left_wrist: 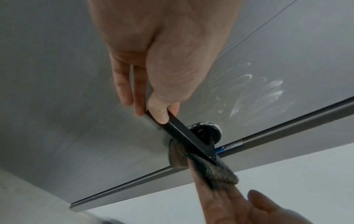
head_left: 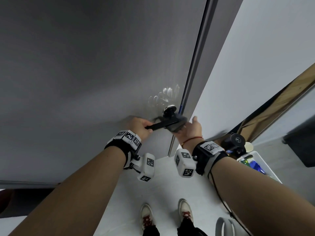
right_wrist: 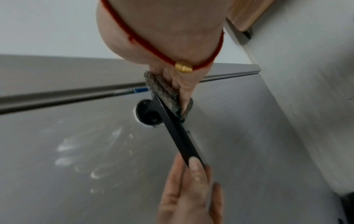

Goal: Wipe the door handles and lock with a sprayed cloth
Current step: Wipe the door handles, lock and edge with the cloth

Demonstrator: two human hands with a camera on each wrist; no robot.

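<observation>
A black lever handle (head_left: 162,124) on a round rosette (head_left: 169,109) sticks out of the grey door (head_left: 85,82). My left hand (head_left: 148,127) pinches the lever's free end between thumb (left_wrist: 161,115) and fingers. My right hand (head_left: 185,126) holds a grey cloth (head_left: 177,125) against the underside of the lever at its pivot end, by the door's edge. The cloth (left_wrist: 201,165) is wrapped over the fingers while the thumb stands apart. In the right wrist view the cloth (right_wrist: 164,94) bunches around a finger beside the handle (right_wrist: 178,133). No separate lock shows.
White smears (head_left: 163,94) mark the door above the rosette. The door frame (head_left: 192,82) and a pale wall (head_left: 247,65) lie just right. A white bin (head_left: 265,166) of supplies and a black round device (head_left: 236,142) sit at the right. My shoes (head_left: 146,217) stand on the pale floor.
</observation>
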